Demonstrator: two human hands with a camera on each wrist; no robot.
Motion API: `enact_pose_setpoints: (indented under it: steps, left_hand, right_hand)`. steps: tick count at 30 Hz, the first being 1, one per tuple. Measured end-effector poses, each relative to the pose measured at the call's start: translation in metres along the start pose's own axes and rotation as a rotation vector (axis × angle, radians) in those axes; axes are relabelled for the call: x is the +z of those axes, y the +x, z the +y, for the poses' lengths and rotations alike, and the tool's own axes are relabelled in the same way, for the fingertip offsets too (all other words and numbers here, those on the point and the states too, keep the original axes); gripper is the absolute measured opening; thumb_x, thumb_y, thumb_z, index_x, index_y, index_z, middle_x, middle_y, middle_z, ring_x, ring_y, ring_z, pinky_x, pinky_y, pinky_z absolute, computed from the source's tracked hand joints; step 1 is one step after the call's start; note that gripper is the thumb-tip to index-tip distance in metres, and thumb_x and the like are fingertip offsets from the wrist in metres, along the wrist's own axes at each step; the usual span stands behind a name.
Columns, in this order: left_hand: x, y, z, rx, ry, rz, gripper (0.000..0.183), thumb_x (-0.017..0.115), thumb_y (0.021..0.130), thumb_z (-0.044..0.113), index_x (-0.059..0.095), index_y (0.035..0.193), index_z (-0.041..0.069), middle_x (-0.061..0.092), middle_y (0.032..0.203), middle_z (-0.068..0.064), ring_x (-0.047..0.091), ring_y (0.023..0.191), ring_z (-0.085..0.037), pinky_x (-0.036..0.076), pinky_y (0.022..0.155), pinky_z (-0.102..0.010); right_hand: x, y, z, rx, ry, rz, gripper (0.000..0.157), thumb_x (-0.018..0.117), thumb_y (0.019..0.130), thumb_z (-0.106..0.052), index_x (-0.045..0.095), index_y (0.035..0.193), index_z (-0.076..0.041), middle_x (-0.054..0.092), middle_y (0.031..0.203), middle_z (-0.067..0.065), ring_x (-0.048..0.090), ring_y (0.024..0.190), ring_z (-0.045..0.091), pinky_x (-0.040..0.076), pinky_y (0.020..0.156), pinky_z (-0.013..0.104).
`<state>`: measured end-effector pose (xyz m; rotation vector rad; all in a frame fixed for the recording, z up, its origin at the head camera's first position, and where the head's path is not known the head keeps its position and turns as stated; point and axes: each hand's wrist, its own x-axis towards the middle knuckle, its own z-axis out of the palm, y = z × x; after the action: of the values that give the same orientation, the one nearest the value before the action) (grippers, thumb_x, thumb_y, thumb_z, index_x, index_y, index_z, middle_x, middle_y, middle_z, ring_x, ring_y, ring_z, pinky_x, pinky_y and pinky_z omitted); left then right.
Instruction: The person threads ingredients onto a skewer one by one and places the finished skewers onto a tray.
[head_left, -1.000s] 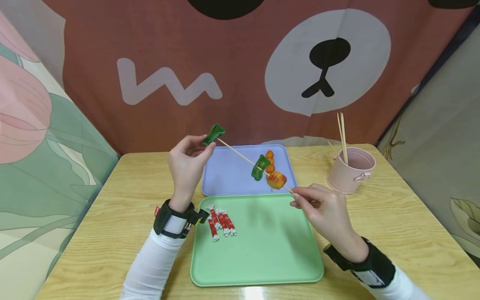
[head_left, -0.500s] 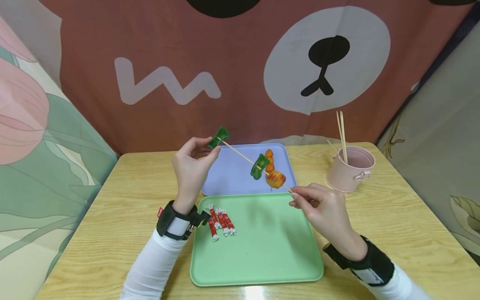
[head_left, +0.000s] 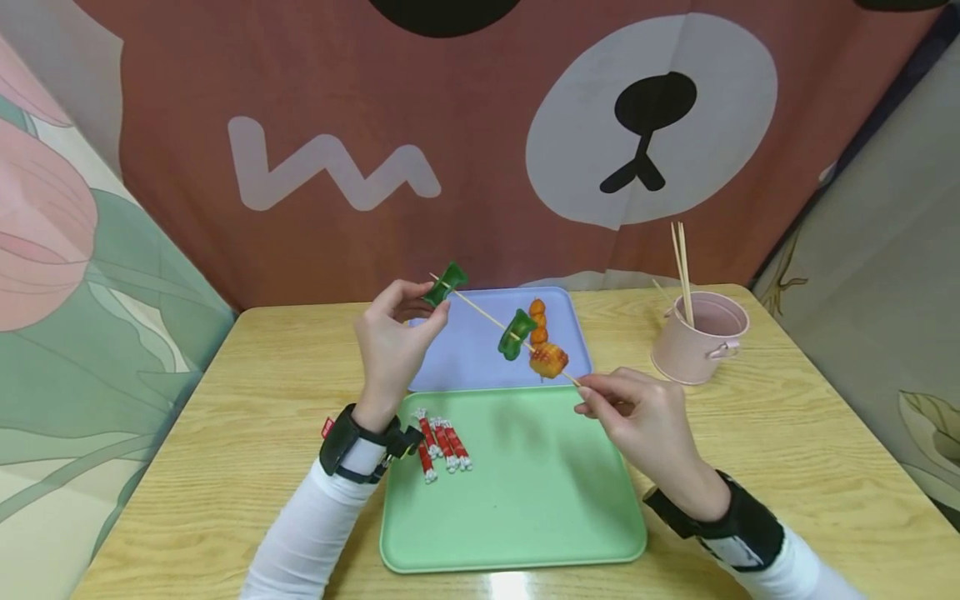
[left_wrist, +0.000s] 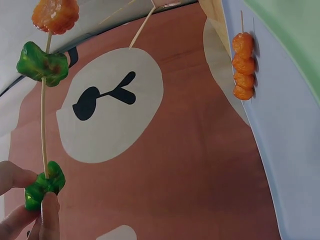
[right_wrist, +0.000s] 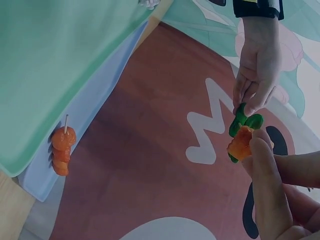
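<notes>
My right hand [head_left: 645, 425] pinches the lower end of a thin wooden skewer [head_left: 482, 312], which slants up to the left in the head view. Nearest those fingers sits a browned orange food piece [head_left: 548, 360], then a curled green pepper piece [head_left: 517, 335]. Toward the far end my left hand [head_left: 393, 342] pinches a second green pepper piece [head_left: 446, 284] between thumb and fingers. The skewer runs through it, and its tip sticks out beyond. In the left wrist view, a bare length of stick separates the two pepper pieces.
Below the hands lies a green tray [head_left: 525, 508] with several red-and-white wrapped sticks [head_left: 453, 446] at its left. Behind it, a blue tray [head_left: 468, 362] holds a skewer of orange balls [left_wrist: 243, 65]. A pink bucket [head_left: 697, 346] with wooden skewers [head_left: 682, 271] stands at right.
My left hand has moved right and slightly down, sliding its pepper piece along the skewer. The tip now shows past that piece. My right hand has barely moved.
</notes>
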<state>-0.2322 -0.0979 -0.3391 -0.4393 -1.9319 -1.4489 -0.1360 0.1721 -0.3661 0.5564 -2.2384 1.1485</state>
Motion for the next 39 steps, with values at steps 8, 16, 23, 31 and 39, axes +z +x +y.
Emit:
enact_pose_setpoints:
  steps: [8,16,23,31,39]
  left_hand:
    - [0.005,-0.004,0.001,0.025,0.016,-0.027,0.02,0.078,0.075,0.009,0.068,0.091,0.001,0.072,0.084,-0.009,0.067,0.067,-0.016,0.057,0.064,-0.028]
    - [0.015,-0.014,0.002,0.031,0.03,-0.093,0.022,0.079,0.075,0.01,0.07,0.094,0.003,0.072,0.085,-0.006,0.067,0.067,-0.015,0.058,0.064,-0.028]
    - [0.018,-0.02,0.003,0.011,0.029,-0.106,0.023,0.08,0.075,0.013,0.072,0.095,0.005,0.073,0.084,-0.005,0.068,0.067,-0.014,0.058,0.063,-0.03]
    - [0.022,-0.025,0.004,-0.026,0.023,-0.141,0.023,0.08,0.074,0.016,0.073,0.094,0.005,0.073,0.083,-0.006,0.069,0.067,-0.013,0.058,0.063,-0.038]
    - [0.025,-0.03,0.006,0.018,0.036,-0.19,0.022,0.08,0.075,0.017,0.073,0.093,0.005,0.073,0.084,-0.006,0.069,0.068,-0.013,0.058,0.065,-0.027]
  right_hand:
    - [0.0,0.0,-0.001,-0.001,-0.014,0.007,0.015,0.074,0.074,0.009,0.075,0.087,0.001,0.068,0.069,0.0,0.066,0.059,0.003,0.051,0.05,0.013]
    - [0.001,0.0,0.001,0.008,-0.032,-0.001,0.015,0.074,0.075,0.008,0.075,0.087,0.0,0.067,0.069,-0.001,0.066,0.059,0.002,0.051,0.05,0.013]
    - [0.002,0.0,0.003,0.006,-0.044,-0.005,0.015,0.074,0.074,0.009,0.074,0.087,0.001,0.067,0.069,-0.001,0.065,0.058,0.001,0.051,0.051,0.013]
    - [0.005,-0.002,0.005,-0.016,-0.052,-0.003,0.016,0.075,0.072,0.01,0.074,0.085,0.003,0.066,0.067,-0.001,0.065,0.057,0.001,0.05,0.05,0.012]
    - [0.007,-0.003,0.005,-0.016,-0.062,-0.008,0.015,0.075,0.072,0.01,0.074,0.085,0.003,0.065,0.067,-0.001,0.065,0.057,0.001,0.05,0.049,0.012]
